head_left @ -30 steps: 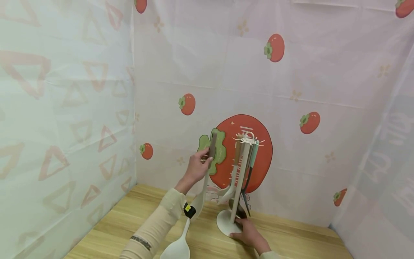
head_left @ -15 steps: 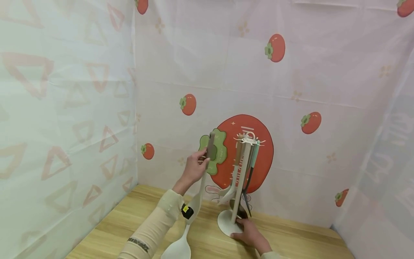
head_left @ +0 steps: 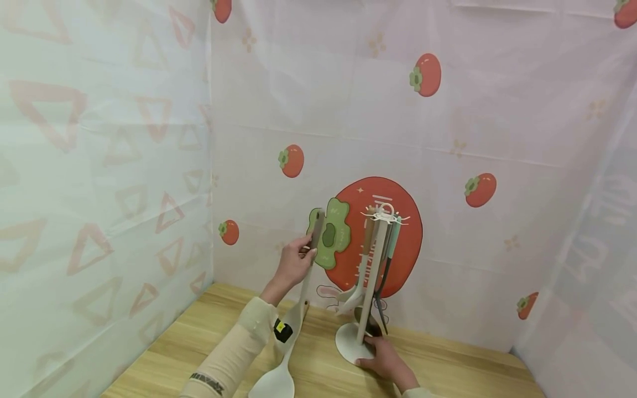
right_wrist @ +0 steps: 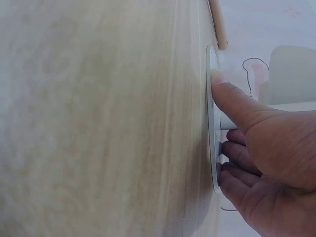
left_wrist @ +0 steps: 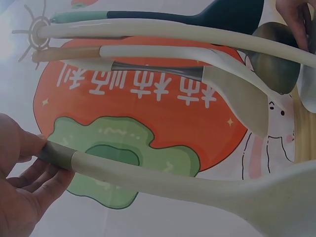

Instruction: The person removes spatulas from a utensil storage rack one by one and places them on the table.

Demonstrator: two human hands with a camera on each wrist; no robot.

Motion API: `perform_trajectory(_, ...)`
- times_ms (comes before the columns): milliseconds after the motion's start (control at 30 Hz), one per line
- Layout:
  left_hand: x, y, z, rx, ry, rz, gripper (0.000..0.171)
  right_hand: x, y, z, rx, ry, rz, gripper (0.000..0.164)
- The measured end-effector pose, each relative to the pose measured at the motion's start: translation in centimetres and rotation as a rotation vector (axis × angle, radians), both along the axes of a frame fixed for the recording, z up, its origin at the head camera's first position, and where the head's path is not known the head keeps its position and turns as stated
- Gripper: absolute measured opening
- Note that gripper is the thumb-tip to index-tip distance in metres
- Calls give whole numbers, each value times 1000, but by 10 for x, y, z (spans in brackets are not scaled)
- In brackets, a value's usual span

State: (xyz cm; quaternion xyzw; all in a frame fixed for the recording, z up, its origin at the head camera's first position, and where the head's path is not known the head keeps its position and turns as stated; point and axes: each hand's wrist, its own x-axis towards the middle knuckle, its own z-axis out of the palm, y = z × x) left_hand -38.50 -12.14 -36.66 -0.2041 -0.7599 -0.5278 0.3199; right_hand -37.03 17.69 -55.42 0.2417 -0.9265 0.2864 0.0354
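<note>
My left hand pinches the grey-brown handle of a white spatula between thumb and fingers. The spatula leans handle up, its broad head low over the table and partly behind my wrist camera. To its right stands a white utensil rack with a ring of hooks on top. Down at its round base, my right hand holds on, thumb on the disc and fingers curled beside the post. On the rack hang a dark turner with mint handle, a dark ladle and pale utensils.
A large white spoon lies on the wooden table near the front, its handle passing under the spatula's head. The patterned back wall stands close behind the rack, and another wall borders the table at left.
My left hand has moved left and slightly down, away from the rack, with the spatula now tilting more to the right at its top. My right hand and the rack have stayed put.
</note>
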Motion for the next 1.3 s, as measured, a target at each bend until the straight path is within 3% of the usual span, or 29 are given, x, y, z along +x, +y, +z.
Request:
perform_trajectory(533, -2, -24, -18, -33, -6, 83, 45, 0, -1, 1, 8, 1, -6, 65)
perform_trajectory(833, -5, -37, -33, -36, -107, 88, 47, 2, -1, 1, -8, 7, 8, 64)
perform_trajectory(1100, -7, -46, -46, -66, -99, 144, 46, 1, -1, 2, -3, -3, 1, 65)
perform_trajectory(1300, -8, -51, -48, -91, -91, 173, 45, 1, 0, 2, 5, 5, 1, 65)
